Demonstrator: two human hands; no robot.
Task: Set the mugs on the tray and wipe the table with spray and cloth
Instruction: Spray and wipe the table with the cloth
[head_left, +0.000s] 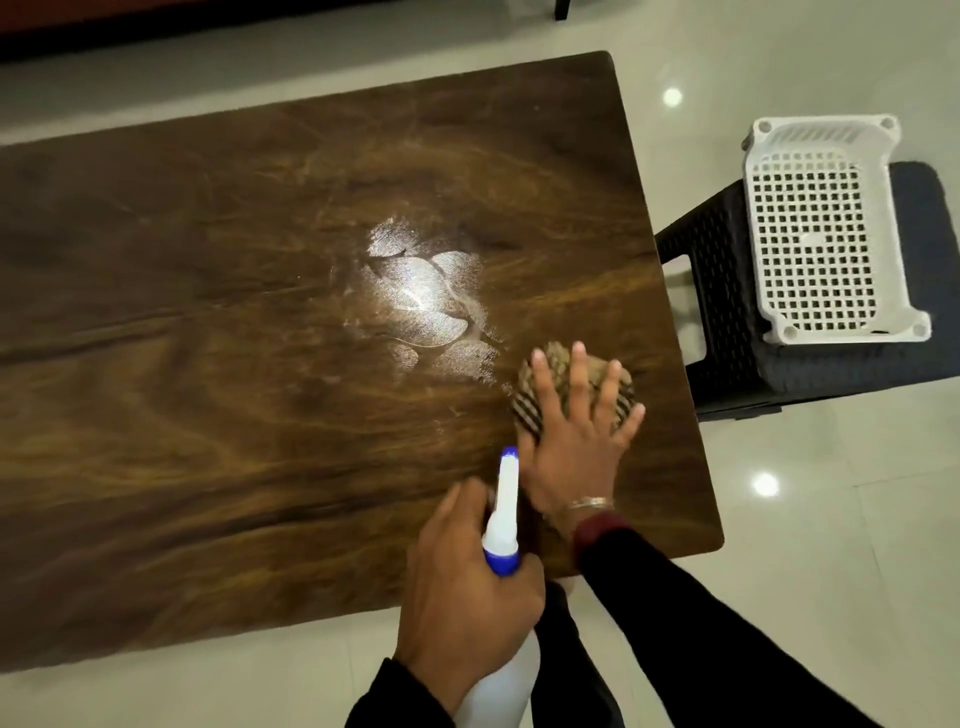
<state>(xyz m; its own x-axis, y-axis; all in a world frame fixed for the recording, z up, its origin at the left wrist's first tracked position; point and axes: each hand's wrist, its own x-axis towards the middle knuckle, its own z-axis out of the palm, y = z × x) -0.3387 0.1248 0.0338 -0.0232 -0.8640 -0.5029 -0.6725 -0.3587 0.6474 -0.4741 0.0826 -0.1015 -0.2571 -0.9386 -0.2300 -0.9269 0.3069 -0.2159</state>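
My right hand (574, 447) lies flat, fingers spread, pressing a brown striped cloth (558, 364) onto the dark wooden table (208, 312) near its right edge. My left hand (462, 587) grips a white spray bottle (503, 525) with a blue collar and nozzle tip, held over the table's near edge and pointing away from me. Wet wipe streaks (426, 296) shine on the wood just left of the cloth. The white perforated tray (826, 234) rests on a dark stool to the right. No mugs are in view.
The dark woven stool (727, 291) stands close against the table's right side. Pale glossy floor tiles (779, 545) surround the table. A dark furniture edge runs along the top left.
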